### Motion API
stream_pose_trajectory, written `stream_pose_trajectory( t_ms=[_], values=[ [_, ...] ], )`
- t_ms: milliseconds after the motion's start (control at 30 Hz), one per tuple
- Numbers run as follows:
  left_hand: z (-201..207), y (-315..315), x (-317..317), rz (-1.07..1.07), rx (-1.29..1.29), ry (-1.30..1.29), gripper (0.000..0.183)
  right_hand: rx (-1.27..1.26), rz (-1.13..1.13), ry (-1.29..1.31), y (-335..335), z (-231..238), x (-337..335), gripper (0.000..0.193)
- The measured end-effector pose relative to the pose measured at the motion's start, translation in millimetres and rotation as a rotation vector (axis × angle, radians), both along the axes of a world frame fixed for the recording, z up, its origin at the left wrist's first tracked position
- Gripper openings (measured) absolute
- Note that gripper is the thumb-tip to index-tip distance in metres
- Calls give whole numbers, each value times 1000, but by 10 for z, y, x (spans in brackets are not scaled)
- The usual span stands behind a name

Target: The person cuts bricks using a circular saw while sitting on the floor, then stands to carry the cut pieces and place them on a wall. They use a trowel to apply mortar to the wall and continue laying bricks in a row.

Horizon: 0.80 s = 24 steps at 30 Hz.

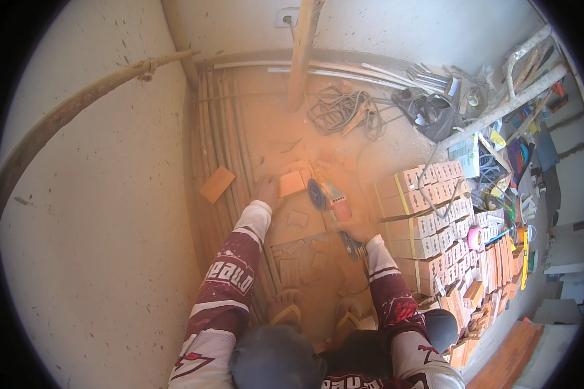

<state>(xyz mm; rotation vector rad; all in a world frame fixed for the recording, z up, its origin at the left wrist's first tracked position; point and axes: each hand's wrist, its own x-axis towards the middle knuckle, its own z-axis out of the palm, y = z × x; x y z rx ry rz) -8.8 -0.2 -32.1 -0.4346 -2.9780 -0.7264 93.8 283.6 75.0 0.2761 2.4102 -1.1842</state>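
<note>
An angle grinder [337, 205] with a dark round disc is in my right hand [358, 231], its disc close to the right end of an orange brick tile [292, 184]. My left hand [266, 190] grips the left edge of that tile; dust blurs the fingertips. Whether the disc touches the tile I cannot tell. Haze of orange dust hangs over the whole work spot. Left of my left hand, another flat orange tile [217, 185] lies across long poles. Broken and cut tile pieces [298, 218] lie on the floor between my arms.
Strapped stacks of brick tiles [422, 214] stand close on my right. Long poles [222, 123] run beside the left wall. A wooden post [302, 55] rises ahead, near a coiled cable [347, 113]. My sandalled feet [285, 311] are just behind the pieces.
</note>
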Motion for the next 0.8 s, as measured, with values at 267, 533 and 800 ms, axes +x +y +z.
stream_pose_trajectory(
  t_ms=[267, 533, 800],
  values=[
    [905, -468, 690, 286, -69, -240, 55, -136, -78, 56, 172, -26, 71, 39],
    [540, -1020, 1270, 516, -131, -6, 63, -33, -38, 57, -84, 1, -115, 50],
    [804, -317, 793, 235, -61, -91, 74, -8, -26, 24, -7, -151, -124, 55]
  ],
)
